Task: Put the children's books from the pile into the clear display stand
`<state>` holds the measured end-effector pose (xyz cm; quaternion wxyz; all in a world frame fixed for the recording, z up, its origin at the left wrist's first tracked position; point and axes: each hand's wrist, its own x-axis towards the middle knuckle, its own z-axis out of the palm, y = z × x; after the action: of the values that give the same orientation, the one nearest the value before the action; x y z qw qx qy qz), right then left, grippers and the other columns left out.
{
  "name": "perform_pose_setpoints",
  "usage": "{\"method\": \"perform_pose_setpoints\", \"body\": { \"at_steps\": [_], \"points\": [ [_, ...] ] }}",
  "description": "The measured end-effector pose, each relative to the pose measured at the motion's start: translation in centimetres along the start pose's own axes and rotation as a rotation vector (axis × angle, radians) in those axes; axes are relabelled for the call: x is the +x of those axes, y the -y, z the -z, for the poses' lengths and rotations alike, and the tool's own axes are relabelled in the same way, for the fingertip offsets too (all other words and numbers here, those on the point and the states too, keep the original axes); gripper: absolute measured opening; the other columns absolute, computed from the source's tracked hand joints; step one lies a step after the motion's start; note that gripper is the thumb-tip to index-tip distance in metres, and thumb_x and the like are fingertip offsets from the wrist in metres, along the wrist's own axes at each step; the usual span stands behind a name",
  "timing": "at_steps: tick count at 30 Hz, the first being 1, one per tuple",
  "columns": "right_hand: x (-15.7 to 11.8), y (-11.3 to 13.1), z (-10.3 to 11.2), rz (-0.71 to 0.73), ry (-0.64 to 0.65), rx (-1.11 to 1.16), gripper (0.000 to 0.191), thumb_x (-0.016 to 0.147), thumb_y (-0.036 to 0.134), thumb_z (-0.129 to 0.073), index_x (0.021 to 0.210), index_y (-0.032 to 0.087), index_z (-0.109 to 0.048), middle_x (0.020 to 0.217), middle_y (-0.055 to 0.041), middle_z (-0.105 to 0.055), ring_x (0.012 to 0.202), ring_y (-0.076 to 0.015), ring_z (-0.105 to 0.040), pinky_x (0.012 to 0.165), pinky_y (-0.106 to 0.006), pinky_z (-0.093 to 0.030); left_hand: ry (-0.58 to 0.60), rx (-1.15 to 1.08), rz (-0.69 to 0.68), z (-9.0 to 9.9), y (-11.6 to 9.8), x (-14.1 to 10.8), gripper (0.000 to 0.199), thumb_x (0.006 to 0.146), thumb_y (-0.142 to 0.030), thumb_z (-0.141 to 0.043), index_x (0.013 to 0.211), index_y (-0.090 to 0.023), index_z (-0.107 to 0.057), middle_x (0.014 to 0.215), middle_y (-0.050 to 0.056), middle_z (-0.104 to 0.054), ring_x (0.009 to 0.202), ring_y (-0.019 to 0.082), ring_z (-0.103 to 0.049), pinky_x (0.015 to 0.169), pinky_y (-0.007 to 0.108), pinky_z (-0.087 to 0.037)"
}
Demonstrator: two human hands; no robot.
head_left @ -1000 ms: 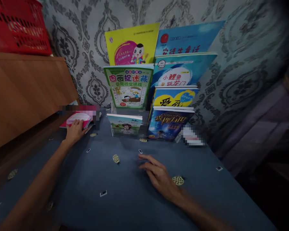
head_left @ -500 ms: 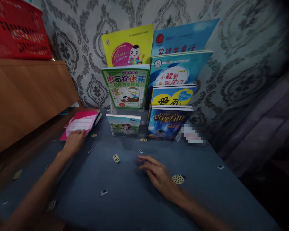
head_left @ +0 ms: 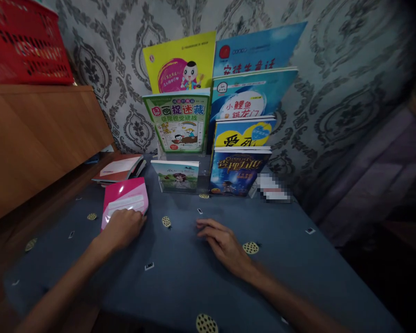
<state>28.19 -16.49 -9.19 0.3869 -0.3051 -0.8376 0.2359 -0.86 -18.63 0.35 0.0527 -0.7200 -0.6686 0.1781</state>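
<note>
My left hand (head_left: 126,226) is closed on the lower right part of a pink booklet (head_left: 125,194), its fingertips curled at the edge. Behind the booklet lies a stack of books with a reddish-brown cover (head_left: 119,166) on top. My right hand (head_left: 222,243) is over the middle of the blue cloth (head_left: 180,286), fingers apart and holding nothing. Beyond it a clear stand holds upright books in two columns, among them a green one (head_left: 180,122), a small landscape-coloured one (head_left: 178,176) and a dark blue one (head_left: 237,173).
A red basket (head_left: 27,46) rests on a wooden cabinet (head_left: 41,143) at the left. Patterned wallpaper (head_left: 138,125) rises behind the stand. To the right of the stand lies a blurred-out item (head_left: 272,188). Purple-grey fabric hangs at the right.
My left hand has moved right and nearer, bringing the pink booklet off the stack and uncovering the reddish-brown cover. My right hand has barely moved.
</note>
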Motion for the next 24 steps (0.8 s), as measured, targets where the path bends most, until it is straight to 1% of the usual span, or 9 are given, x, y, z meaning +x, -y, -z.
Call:
{"method": "perform_pose_setpoints", "body": {
  "at_steps": [4, 7, 11, 12, 14, 16, 20, 22, 24],
  "points": [
    [0.0, 0.5, 0.1, -0.039, 0.018, 0.051, 0.031, 0.094, 0.008, -0.046, 0.099, 0.022, -0.073, 0.122, -0.0103, -0.072, 0.113, -0.0220, -0.070, 0.097, -0.040, -0.057, -0.035, -0.112, -0.111, 0.7, -3.3, -1.1, 0.048, 0.104, -0.033, -0.032, 0.095, -0.013, -0.075, 0.094, 0.021, -0.076, 0.094, 0.031, -0.074, 0.079, 0.039, -0.050],
    [0.1, 1.0, -0.1, -0.157, 0.013, 0.183, 0.028, 0.102, 0.027, -0.046, 0.116, 0.022, -0.069, 0.115, -0.0110, -0.073, 0.107, -0.0226, -0.071, 0.092, -0.040, -0.059, -0.101, -0.254, -0.206, 1.3, -5.8, -1.3, 0.046, 0.103, -0.036, -0.035, 0.084, -0.016, -0.072, 0.086, 0.018, -0.075, 0.088, 0.028, -0.072, 0.076, 0.037, -0.048],
    [0.2, 1.0, -0.3, -0.386, 0.024, 0.466, 0.052, 0.103, 0.057, -0.039, 0.135, 0.021, -0.058, 0.110, -0.0111, -0.071, 0.089, -0.0210, -0.073, 0.071, -0.034, -0.061, -0.058, -0.618, -0.307, 2.4, -8.8, -1.0, 0.050, 0.103, -0.041, -0.035, 0.067, -0.019, -0.061, 0.063, 0.008, -0.067, 0.065, 0.021, -0.066, 0.066, 0.032, -0.044],
    [0.3, 0.9, -0.3, -0.413, 0.013, 0.499, 0.057, 0.102, 0.062, -0.037, 0.134, 0.021, -0.058, 0.111, -0.0108, -0.071, 0.090, -0.0210, -0.073, 0.072, -0.034, -0.061, -0.050, -0.720, -0.335, 2.6, -9.4, -0.9, 0.051, 0.103, -0.044, -0.033, 0.066, -0.020, -0.059, 0.059, 0.006, -0.064, 0.061, 0.019, -0.064, 0.063, 0.031, -0.042],
    [0.4, 0.6, 0.0, -0.425, -0.022, 0.501, 0.060, 0.100, 0.067, -0.035, 0.128, 0.021, -0.063, 0.112, -0.0099, -0.071, 0.099, -0.0220, -0.070, 0.082, -0.036, -0.060, -0.061, -0.872, -0.398, 2.6, -10.3, -0.7, 0.053, 0.104, -0.048, -0.032, 0.067, -0.020, -0.057, 0.059, 0.004, -0.063, 0.059, 0.017, -0.062, 0.061, 0.029, -0.040],
    [0.6, 0.2, 0.3, -0.419, -0.034, 0.483, 0.056, 0.098, 0.066, -0.042, 0.125, 0.022, -0.064, 0.109, -0.0081, -0.071, 0.105, -0.0225, -0.068, 0.090, -0.037, -0.057, -0.093, -0.932, -0.462, 2.2, -10.7, -0.4, 0.052, 0.104, -0.049, -0.031, 0.072, -0.020, -0.058, 0.065, 0.004, -0.064, 0.065, 0.017, -0.062, 0.064, 0.029, -0.041],
    [0.6, -0.6, -0.1, -0.445, 0.049, 0.591, 0.054, 0.089, 0.053, -0.066, 0.132, 0.023, -0.056, 0.099, -0.0035, -0.072, 0.090, -0.0195, -0.070, 0.079, -0.032, -0.058, -0.123, -0.919, -0.577, 0.1, -10.2, 0.7, 0.044, 0.104, -0.042, -0.033, 0.080, -0.019, -0.062, 0.075, 0.003, -0.064, 0.071, 0.017, -0.060, 0.069, 0.029, -0.043],
    [0.5, -0.9, -0.5, -0.455, 0.062, 0.643, 0.053, 0.084, 0.046, -0.072, 0.129, 0.024, -0.056, 0.100, -0.0029, -0.072, 0.089, -0.0187, -0.070, 0.077, -0.031, -0.058, -0.181, -0.909, -0.584, -1.2, -9.4, 1.4, 0.037, 0.103, -0.037, -0.037, 0.090, -0.019, -0.066, 0.087, 0.005, -0.066, 0.083, 0.018, -0.061, 0.077, 0.030, -0.046],
    [0.5, -1.1, -0.7, -0.465, 0.061, 0.674, 0.051, 0.081, 0.041, -0.075, 0.125, 0.025, -0.058, 0.104, -0.0037, -0.072, 0.092, -0.0193, -0.071, 0.078, -0.031, -0.058, -0.245, -0.888, -0.545, -2.4, -8.5, 2.0, 0.032, 0.102, -0.034, -0.039, 0.106, -0.018, -0.067, 0.102, 0.008, -0.067, 0.098, 0.020, -0.062, 0.089, 0.033, -0.048]
  ]
}}
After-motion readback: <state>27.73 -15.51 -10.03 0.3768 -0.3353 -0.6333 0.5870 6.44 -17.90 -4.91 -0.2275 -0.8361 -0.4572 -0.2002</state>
